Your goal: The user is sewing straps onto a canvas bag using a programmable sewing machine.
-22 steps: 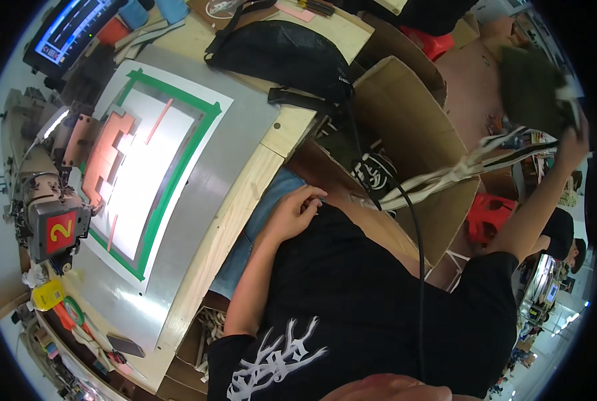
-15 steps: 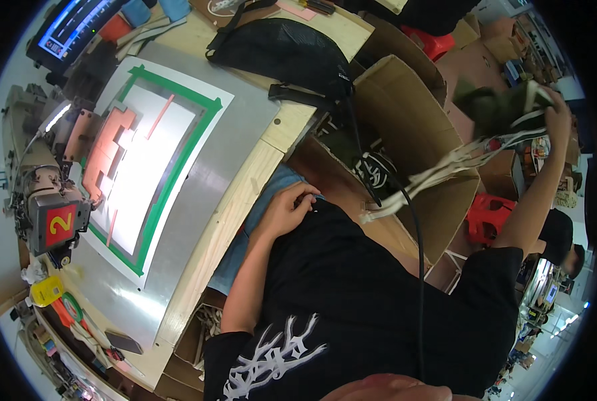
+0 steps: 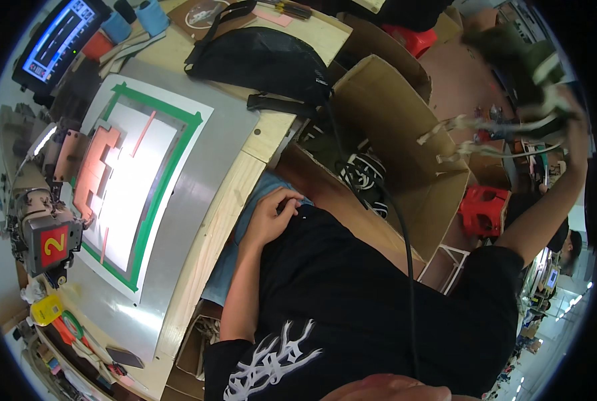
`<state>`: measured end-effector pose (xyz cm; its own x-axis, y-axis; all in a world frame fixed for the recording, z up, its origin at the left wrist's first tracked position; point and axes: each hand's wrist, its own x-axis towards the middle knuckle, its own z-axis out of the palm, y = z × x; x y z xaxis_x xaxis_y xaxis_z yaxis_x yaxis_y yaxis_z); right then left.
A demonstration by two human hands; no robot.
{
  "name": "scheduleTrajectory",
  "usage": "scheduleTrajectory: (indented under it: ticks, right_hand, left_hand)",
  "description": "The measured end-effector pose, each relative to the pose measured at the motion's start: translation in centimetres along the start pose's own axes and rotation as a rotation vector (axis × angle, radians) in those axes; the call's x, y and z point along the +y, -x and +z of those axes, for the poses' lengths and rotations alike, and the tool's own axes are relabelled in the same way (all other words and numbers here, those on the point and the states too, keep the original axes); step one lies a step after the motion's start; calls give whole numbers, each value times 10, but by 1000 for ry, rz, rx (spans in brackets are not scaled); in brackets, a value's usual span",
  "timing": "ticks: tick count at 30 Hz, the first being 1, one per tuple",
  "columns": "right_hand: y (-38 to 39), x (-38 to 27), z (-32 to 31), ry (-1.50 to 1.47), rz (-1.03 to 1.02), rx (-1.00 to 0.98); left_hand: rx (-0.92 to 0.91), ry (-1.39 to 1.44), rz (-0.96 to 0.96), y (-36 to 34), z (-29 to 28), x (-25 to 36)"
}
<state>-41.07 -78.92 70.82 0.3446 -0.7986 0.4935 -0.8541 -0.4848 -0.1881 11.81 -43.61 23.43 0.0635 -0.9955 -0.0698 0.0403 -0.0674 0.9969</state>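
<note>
The right hand [image 3: 569, 127] is gripping a dark green garment [image 3: 512, 50] with pale straps, raised above the cardboard box [image 3: 392, 113]. The left hand [image 3: 272, 214] is resting loosely curled at the lap, empty, beside the box and worktop [image 3: 232, 194].

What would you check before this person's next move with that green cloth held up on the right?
1. Right hand grips the dark green cloth piece: ok, raised high at arm's length.
2. Pale straps hang free of the cardboard box: cannot tell, blurred.
3. Left hand free: ok, it rests on the lap, holding nothing.
4. Sewing machine bed: not ok, an orange template lies there.
5. Black cable away from the cloth: ok.
</note>
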Motion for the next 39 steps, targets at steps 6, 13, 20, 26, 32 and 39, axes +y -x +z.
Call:
scheduleTrajectory:
  ticks: [6,13,20,26,32,39]
  right_hand:
    - [50,-47,233,-32,-138,-369]
    - [195,-15,436,190,113,-941]
    - [207,-166,434,-326,256,-1724]
    - [203,-278,390,-645,112,-2111]
    - [211,-354,388,-921,-199,-2211]
    - [211,-401,349,-1142,-311,-2227]
  left_hand:
    - [-1,-42,21,11,-1,-1]
    - [-5,-8,44,9,3,6]
    - [138,70,-20,53,-16,-2]
    - [206,53,-95,100,-27,4]
    - [414,225,-239,187,-30,23]
    - [1264,371,-330,342,4,-55]
